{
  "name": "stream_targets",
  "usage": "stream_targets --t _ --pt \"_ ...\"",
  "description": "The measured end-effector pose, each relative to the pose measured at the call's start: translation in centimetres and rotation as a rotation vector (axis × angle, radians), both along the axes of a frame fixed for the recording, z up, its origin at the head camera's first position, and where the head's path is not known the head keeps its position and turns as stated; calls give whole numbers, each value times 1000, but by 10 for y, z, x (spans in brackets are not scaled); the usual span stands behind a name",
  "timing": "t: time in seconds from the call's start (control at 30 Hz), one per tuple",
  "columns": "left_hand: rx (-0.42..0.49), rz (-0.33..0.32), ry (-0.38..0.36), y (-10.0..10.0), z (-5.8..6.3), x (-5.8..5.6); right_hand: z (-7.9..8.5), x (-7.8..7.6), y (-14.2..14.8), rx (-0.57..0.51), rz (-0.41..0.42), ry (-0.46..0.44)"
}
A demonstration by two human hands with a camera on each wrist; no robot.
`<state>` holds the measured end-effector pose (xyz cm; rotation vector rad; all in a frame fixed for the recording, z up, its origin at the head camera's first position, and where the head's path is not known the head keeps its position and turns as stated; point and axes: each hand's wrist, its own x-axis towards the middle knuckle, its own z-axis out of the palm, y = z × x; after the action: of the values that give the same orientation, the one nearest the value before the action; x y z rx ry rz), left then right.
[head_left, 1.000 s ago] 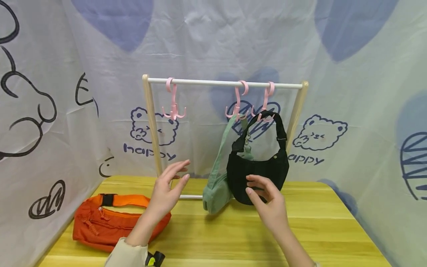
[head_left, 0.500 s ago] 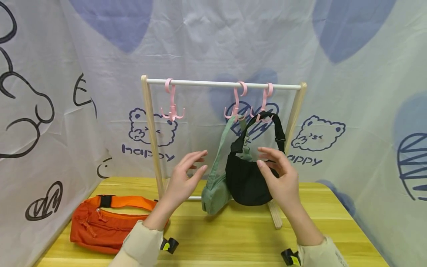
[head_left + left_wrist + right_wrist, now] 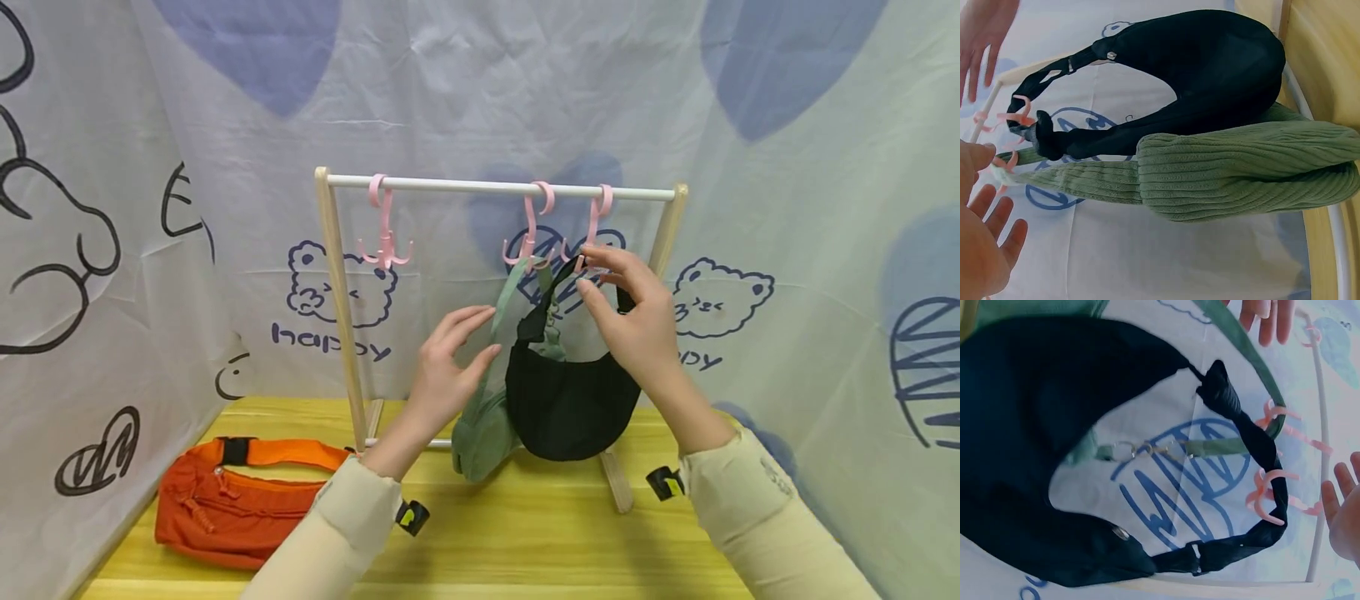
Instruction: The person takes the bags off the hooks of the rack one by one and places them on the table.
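Black bag (image 3: 573, 408) hanging by its strap (image 3: 550, 297) between two spread hands

From the head, the bag is hanging on the rightmost pink hook (image 3: 592, 223). The right hand (image 3: 637, 325) is hovering at the strap's upper right, partly hiding it, thumb and fingers apart. The left hand (image 3: 450, 367) is resting in the air just beside the strap of the green bag (image 3: 483, 437), also spread; whether it is touching cannot be told.

From the left wrist, the left fingers are lying apart near the green strap's hooked end, pinching nothing. The black body is hanging beyond the green one, its cloth looking soft, limp and probably light.

From the right wrist, the right hand is showing only in part, fingers parted; the black loop is sitting near it. The bunched strap beside the hook seems the best hold, likely not slippery; the body would probably sag and swing.
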<state>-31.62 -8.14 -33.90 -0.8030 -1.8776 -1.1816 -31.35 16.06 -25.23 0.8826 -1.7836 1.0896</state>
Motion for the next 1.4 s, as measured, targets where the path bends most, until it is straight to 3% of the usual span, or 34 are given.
stream_targets --t 0.1,0.27,0.47,0.67,1.03,1.2,1.4 --pt "-17 28 31 3 2 -6 12 -13 -1 77 -37 62" --pt "-39 56 12 6 4 -15 36 -35 -2 174 -83 162" --pt "-36 59 3 8 5 -20 64 -56 -2 282 -142 212" --pt "-33 65 -13 11 5 -21 84 -69 -4 347 -142 158" --pt "9 39 -37 13 6 -21 106 -77 -14 579 -176 -60" --pt "34 35 -25 11 6 -21 110 -76 -18 598 -193 -129" --pt "60 39 -4 8 5 -20 110 -76 -18 601 -181 -141"
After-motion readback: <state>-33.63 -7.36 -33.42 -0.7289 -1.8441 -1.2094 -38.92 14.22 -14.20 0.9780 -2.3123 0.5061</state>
